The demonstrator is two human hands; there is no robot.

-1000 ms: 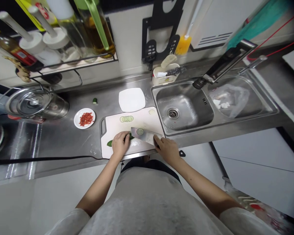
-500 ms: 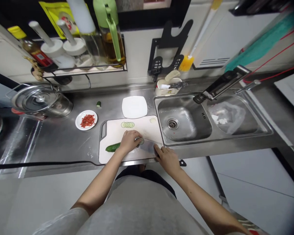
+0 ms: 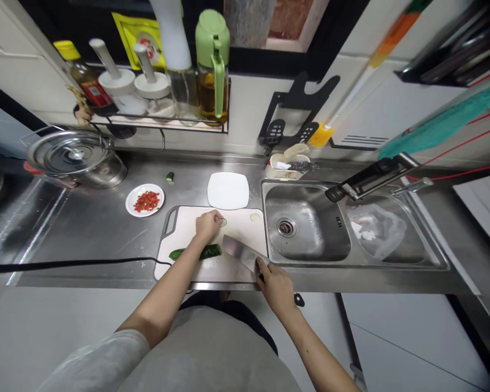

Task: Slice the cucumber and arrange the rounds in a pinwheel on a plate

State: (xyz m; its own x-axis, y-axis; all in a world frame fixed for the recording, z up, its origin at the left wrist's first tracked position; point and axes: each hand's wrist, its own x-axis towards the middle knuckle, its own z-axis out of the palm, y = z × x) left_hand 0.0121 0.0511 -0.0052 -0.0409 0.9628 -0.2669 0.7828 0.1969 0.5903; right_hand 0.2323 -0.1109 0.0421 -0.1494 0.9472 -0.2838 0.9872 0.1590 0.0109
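My left hand (image 3: pixel 208 225) is closed in a pinch at the far side of the white cutting board (image 3: pixel 242 271), on a thin cucumber slice (image 3: pixel 223 222) at its fingertips. It covers the spot where the row of slices lay. In my right hand (image 3: pixel 276 284) is the handle of a kitchen knife (image 3: pixel 240 252), its broad blade pointing left over the board. Just left of the blade lies the cut cucumber (image 3: pixel 210 251), partly hidden behind my left forearm. One pale round slice (image 3: pixel 255 217) sits alone near the board's far right corner.
Behind the board stands a white square plate (image 3: pixel 227 190). A round plate (image 3: pixel 129 207) of chopped red pieces and a cucumber end (image 3: pixel 170 177) lie to the left, near a lidded steel pot (image 3: pixel 106 171). The sink (image 3: pixel 310 239) adjoins the board's right side.
My left hand has moved from the cucumber to the slices at the far side of the board. The knife has come away from the cucumber's cut end, still in my right hand.
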